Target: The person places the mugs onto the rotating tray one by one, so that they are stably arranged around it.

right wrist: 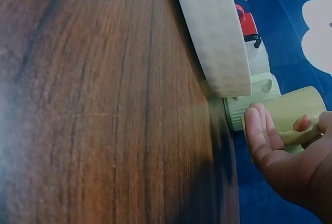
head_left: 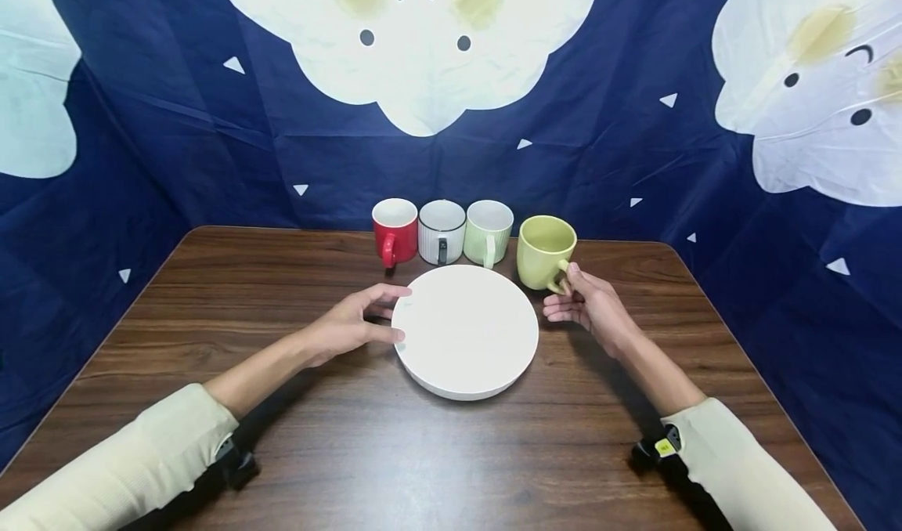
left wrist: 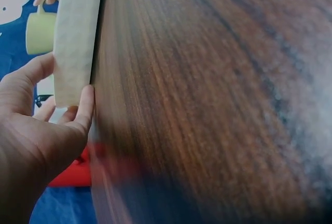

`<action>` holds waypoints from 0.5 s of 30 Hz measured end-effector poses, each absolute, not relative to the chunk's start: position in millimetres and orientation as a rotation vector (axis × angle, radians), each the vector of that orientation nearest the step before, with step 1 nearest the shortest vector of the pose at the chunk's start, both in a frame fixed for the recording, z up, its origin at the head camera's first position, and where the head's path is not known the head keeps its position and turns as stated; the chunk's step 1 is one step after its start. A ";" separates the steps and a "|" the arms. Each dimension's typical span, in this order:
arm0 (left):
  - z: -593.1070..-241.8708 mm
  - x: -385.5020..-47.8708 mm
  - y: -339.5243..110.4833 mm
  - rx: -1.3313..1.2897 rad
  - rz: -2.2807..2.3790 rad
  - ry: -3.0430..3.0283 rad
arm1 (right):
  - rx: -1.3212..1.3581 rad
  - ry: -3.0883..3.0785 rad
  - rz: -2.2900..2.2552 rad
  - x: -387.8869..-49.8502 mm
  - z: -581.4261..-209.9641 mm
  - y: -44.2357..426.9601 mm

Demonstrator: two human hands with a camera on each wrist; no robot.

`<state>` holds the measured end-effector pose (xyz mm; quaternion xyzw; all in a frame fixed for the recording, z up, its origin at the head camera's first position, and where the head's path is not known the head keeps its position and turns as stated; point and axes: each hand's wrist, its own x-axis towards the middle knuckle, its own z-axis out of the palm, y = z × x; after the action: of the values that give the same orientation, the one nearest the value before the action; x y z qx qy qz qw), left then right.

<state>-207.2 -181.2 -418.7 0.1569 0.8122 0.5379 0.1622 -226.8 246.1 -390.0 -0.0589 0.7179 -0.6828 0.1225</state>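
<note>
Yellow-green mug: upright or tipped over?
Upright: the yellow-green mug opens upward in the head view, the right hand gripping its handle.

White dish (head_left: 465, 331), yellow mug (head_left: 539, 261), both held

The round dish sits level on the counter (head_left: 317, 453), its top broad and smooth, its low side dimpled; it is held at the left edge. Just past its far right side is the yellow mug, greenish inside and out, mouth upward, held by the handle (head_left: 555, 287) at its near right. Whether its base touches the counter is hard to tell.

The yellow label (head_left: 665, 446) on the right wrist camera (head_left: 643, 456) is illegible.
</note>
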 end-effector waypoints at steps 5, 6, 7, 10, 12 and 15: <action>-419.4 -206.7 -181.1 0.439 1.534 2.326 | -0.187 2.089 -2.009 -221.7 -388.5 246.6; -419.7 -206.6 -181.1 0.438 1.536 2.325 | -0.192 2.086 -2.007 -221.0 -388.1 246.5; -420.0 -206.5 -181.1 0.437 1.537 2.324 | -0.195 2.086 -2.003 -220.2 -387.6 246.5; -420.6 -206.0 -181.1 0.431 1.535 2.316 | -0.189 2.088 -1.996 -218.0 -385.7 246.2; -420.2 -205.6 -181.0 0.426 1.534 2.311 | -0.196 2.092 -1.987 -216.1 -383.6 245.7; -418.6 -205.6 -180.5 0.421 1.535 2.306 | -0.211 2.101 -1.975 -213.0 -379.7 244.0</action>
<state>-205.6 -180.5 -418.6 0.1480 0.8111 0.5400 0.1692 -213.0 244.0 -379.7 -0.0725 0.7210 -0.6777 0.1250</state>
